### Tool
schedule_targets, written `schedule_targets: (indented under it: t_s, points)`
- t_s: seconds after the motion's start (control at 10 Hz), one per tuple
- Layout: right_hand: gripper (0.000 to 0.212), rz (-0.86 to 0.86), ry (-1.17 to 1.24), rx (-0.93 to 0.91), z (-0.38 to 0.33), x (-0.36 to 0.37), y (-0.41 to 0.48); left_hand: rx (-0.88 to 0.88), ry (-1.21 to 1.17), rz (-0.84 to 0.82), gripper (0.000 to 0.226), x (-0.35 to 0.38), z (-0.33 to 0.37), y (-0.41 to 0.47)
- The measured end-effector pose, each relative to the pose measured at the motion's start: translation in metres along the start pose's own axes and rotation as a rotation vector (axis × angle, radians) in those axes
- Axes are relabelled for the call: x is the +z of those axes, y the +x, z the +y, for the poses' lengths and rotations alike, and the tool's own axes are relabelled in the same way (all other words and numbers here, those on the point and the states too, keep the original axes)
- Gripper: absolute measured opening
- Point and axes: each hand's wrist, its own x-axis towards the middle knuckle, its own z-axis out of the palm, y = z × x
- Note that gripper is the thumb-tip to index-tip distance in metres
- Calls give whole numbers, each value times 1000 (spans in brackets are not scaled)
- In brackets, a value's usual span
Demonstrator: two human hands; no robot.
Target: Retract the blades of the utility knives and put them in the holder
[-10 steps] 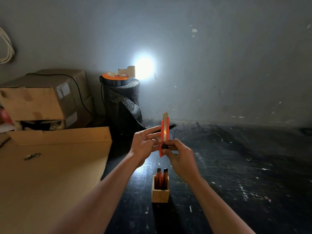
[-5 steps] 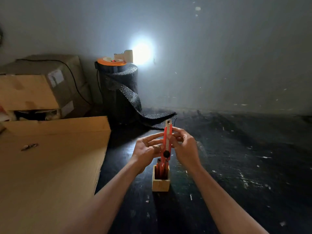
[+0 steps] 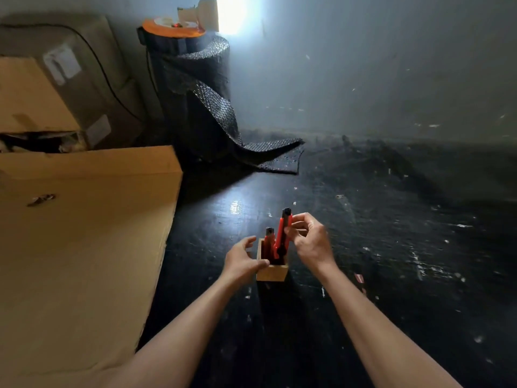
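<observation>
While your right hand [image 3: 309, 242] pinches the upper part of a red utility knife [image 3: 282, 236] between thumb and fingertips, the knife's lower end already sits inside the wooden holder [image 3: 272, 271], leaning a little to the right with its dark tip up. No blade shows at that tip (though the dim light leaves this unsure). Your left hand [image 3: 242, 260] curls around the holder's left side, thumb on the near rim, fingers half bent toward the far wall; it steadies the box and carries nothing else.

Item: second knife [image 3: 269, 242], red with a dark cap, upright in the holder just left of the held one. More red shows below it, too dark to count.

Item: holder, small and square, pale wood, standing on the black, scuffed floor [image 3: 391, 247].

Item: flat cardboard sheet [image 3: 84, 247], left of the holder, near but apart.

Item: cardboard boxes [image 3: 56, 93], stacked behind the sheet.

Item: roll of dark bubble wrap [image 3: 195, 102], upright by the wall, its loose end trailing on the floor.

Item: orange reel [image 3: 173, 25] on top of the roll.
</observation>
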Motion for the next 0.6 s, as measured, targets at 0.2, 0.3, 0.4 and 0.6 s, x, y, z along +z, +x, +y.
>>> schedule_targets:
  t_s: [0.2,0.3,0.4,0.6]
  points:
    - [10,-48,-230,81,33,18,-2,-68,-46,3,87,18,-15,4]
    - [7,-93,-278,121,42,25,-5,-54,-69,23,81,21,-17,4]
    - [11,-123,-287,148,48,28,-8,-58,-101,33,75,24,-23,6]
    - [9,-101,-252,150,42,22,-12,-56,-136,29,70,25,-20,2]
